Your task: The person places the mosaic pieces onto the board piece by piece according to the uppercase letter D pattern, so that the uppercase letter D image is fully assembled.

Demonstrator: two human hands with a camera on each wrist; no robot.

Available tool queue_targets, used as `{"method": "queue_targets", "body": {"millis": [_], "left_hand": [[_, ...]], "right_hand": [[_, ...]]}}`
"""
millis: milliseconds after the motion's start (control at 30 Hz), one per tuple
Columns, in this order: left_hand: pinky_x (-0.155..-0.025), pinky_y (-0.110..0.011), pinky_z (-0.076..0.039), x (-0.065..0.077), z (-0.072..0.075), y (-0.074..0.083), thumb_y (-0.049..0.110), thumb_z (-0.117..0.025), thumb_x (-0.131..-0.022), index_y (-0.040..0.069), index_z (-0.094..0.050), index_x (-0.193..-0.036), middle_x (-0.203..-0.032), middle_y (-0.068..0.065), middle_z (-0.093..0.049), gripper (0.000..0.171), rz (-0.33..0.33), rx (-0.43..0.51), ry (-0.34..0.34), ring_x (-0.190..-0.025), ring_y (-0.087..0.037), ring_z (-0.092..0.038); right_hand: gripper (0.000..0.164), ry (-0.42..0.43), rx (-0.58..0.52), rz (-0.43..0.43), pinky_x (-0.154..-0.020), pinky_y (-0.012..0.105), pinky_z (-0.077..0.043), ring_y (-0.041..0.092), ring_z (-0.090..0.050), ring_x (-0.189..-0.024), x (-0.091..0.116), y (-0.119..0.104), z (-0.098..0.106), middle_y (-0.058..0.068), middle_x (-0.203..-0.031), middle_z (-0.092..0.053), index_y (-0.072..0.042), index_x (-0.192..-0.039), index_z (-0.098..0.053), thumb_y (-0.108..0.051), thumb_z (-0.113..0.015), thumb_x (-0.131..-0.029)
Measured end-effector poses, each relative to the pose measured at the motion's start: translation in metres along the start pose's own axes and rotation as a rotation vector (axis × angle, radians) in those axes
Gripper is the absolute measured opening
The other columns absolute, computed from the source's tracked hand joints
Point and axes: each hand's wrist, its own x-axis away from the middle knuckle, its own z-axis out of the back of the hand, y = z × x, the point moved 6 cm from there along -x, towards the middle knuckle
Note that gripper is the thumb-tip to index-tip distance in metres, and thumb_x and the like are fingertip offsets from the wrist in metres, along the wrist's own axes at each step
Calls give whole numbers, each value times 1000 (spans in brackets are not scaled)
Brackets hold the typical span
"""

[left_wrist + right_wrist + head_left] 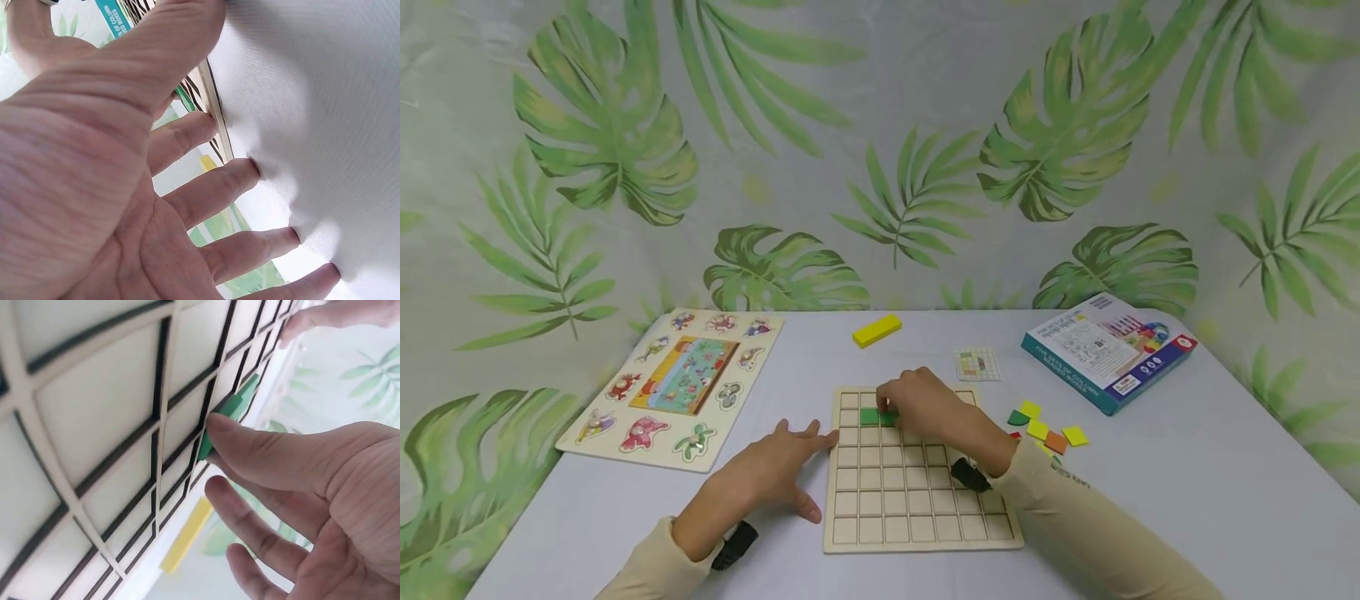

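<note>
Beige sleeves (1097,525) lead up to two hands, each with a black strap (736,546) at the wrist. On the right hand (928,406), thumb and index finger pinch a green tile (888,419) at the gridded wooden board (883,502), while the other fingers curve loosely behind them. Just left of those pinching fingertips, another green tile (868,417) lies in a square of the grid, in the second row from the far edge. The left hand (775,471) has its fingers spread and grips nothing: its index fingertip touches the board's left edge, and the other three fingertips rest on the white cloth (775,575).

Beyond the right fingers lies a yellow block (877,331); a small patterned card (977,364) is past the knuckles, to their right. Farther right of that hand are loose coloured tiles (1075,436), with a printed box (1105,354) behind them. Past the left fingers, to their left, lies an animal puzzle board (711,421).
</note>
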Motion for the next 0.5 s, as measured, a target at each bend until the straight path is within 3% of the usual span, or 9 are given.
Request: {"method": "queue_targets", "body": {"millis": [200,333,500], "left_hand": [[-103,-70,-38,0,-1,-1,37,-93,-60,22,-49,-149,-156,-15,-42,101,3,-3,0,-141,-59,-31],[-103,-70,-39,0,-1,-1,38,-93,-60,22,-49,-150,-157,-15,-42,101,2,-9,0,-141,-58,-31],[-103,-69,-39,-1,-1,-1,38,-93,-60,23,-48,-150,-157,-14,-42,102,6,-16,-2,-141,-57,-31]], "right_hand": [[21,-67,-144,-66,-80,35,-56,19,-67,-90,-7,9,-5,3,-98,-73,-11,-100,-72,-2,-80,-82],[23,-125,-185,-122,-80,34,-55,17,-64,-89,-12,15,-8,1,-96,-70,-12,-100,-71,-5,-82,-81],[22,-158,-190,-124,-80,36,-55,17,-64,-90,-13,18,-8,0,-95,-69,-13,-100,-72,-7,-83,-81]]}}
